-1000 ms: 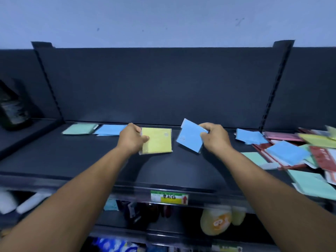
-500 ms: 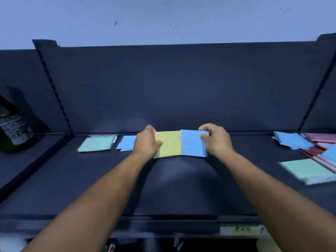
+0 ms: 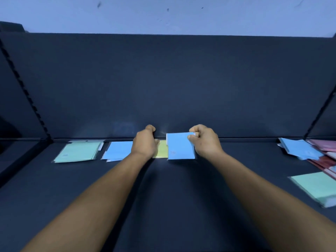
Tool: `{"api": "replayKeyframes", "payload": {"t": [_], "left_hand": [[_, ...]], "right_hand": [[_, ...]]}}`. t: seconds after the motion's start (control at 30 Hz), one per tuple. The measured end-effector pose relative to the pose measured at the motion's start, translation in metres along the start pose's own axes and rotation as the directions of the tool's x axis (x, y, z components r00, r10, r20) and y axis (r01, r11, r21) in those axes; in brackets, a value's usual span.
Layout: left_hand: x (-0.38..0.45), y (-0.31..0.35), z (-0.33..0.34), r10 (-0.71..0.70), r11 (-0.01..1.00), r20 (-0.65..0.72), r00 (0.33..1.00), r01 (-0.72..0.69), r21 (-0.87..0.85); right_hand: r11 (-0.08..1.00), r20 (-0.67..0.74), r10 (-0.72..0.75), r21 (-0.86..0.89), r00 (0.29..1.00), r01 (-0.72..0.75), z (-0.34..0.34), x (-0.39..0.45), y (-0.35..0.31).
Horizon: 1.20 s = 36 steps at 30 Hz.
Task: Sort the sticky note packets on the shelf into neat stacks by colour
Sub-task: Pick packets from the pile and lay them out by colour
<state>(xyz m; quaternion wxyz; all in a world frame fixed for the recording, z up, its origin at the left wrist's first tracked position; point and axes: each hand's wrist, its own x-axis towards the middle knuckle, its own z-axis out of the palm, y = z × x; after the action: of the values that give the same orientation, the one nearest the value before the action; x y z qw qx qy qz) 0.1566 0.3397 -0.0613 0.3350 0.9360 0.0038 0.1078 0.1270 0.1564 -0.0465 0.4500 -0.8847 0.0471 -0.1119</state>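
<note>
My right hand point(image 3: 204, 140) grips a blue packet point(image 3: 180, 146) by its top right corner, held just above the dark shelf point(image 3: 163, 197) near the back wall. My left hand point(image 3: 145, 142) rests on a yellow packet point(image 3: 161, 149) lying flat against the back; most of that packet is hidden by the hand and the blue packet. To the left lie a blue stack point(image 3: 119, 150) and a mint green stack point(image 3: 79, 151). At the right edge sits an unsorted heap with blue packets point(image 3: 300, 149), pink and red packets point(image 3: 323, 144) and a mint green packet point(image 3: 316, 186).
The dark back panel point(image 3: 167, 84) rises right behind the row of packets. Slotted uprights point(image 3: 23, 91) bound the shelf bay at left and right. The front half of the shelf between my forearms is bare.
The view has moved closer and lower toward the shelf. My left hand has pushed the yellow packet back against the wall. The blue packet in my right hand now overlaps the yellow one's right side.
</note>
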Motion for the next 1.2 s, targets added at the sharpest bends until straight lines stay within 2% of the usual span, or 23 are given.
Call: {"api": "replayKeyframes", "payload": {"t": [0.13, 0.3, 0.37, 0.47, 0.57, 0.7, 0.8, 0.9, 1.03, 1.2], "left_hand": [[-0.011, -0.005, -0.016, 0.07, 0.997, 0.012, 0.997, -0.069, -0.021], [-0.032, -0.028, -0.045, 0.084, 0.996, 0.164, 0.983, -0.088, 0.021], [-0.042, -0.039, -0.057, 0.094, 0.992, 0.233, 0.968, -0.11, 0.06], [-0.052, -0.058, -0.072, 0.109, 0.978, 0.243, 0.964, -0.148, 0.147], [-0.055, -0.075, -0.086, 0.072, 0.974, 0.231, 0.97, -0.118, 0.192], [-0.058, -0.087, -0.099, 0.04, 0.949, 0.299, 0.953, -0.129, 0.286], [-0.061, -0.086, -0.102, 0.026, 0.915, 0.373, 0.927, -0.173, 0.365], [-0.062, -0.081, -0.103, 0.02, 0.894, 0.413, 0.911, -0.201, 0.401], [-0.062, -0.075, -0.104, 0.044, 0.841, 0.413, 0.91, -0.257, 0.475], [-0.063, -0.052, -0.089, 0.162, 0.807, 0.384, 0.909, -0.346, 0.479]], "right_hand": [[0.999, 0.039, 0.003, 0.04, 0.999, -0.005, 0.014, 0.003, -0.012], [0.994, 0.085, -0.021, 0.106, 0.996, 0.012, 0.047, -0.006, -0.039], [0.996, 0.126, -0.045, 0.079, 0.991, 0.035, 0.062, -0.014, -0.051], [0.996, 0.178, -0.081, 0.057, 0.981, 0.072, 0.089, -0.025, -0.065], [0.996, 0.194, -0.071, 0.057, 0.978, 0.061, 0.111, -0.033, -0.075], [0.99, 0.241, -0.07, -0.101, 0.968, 0.097, 0.127, -0.044, -0.083], [0.932, 0.288, -0.085, -0.314, 0.954, 0.178, 0.131, -0.049, -0.084], [0.87, 0.334, -0.074, -0.439, 0.94, 0.224, 0.128, -0.053, -0.084], [0.83, 0.384, -0.072, -0.488, 0.921, 0.268, 0.115, -0.06, -0.086], [0.805, 0.33, -0.113, -0.522, 0.937, 0.281, 0.085, -0.07, -0.084]]}}
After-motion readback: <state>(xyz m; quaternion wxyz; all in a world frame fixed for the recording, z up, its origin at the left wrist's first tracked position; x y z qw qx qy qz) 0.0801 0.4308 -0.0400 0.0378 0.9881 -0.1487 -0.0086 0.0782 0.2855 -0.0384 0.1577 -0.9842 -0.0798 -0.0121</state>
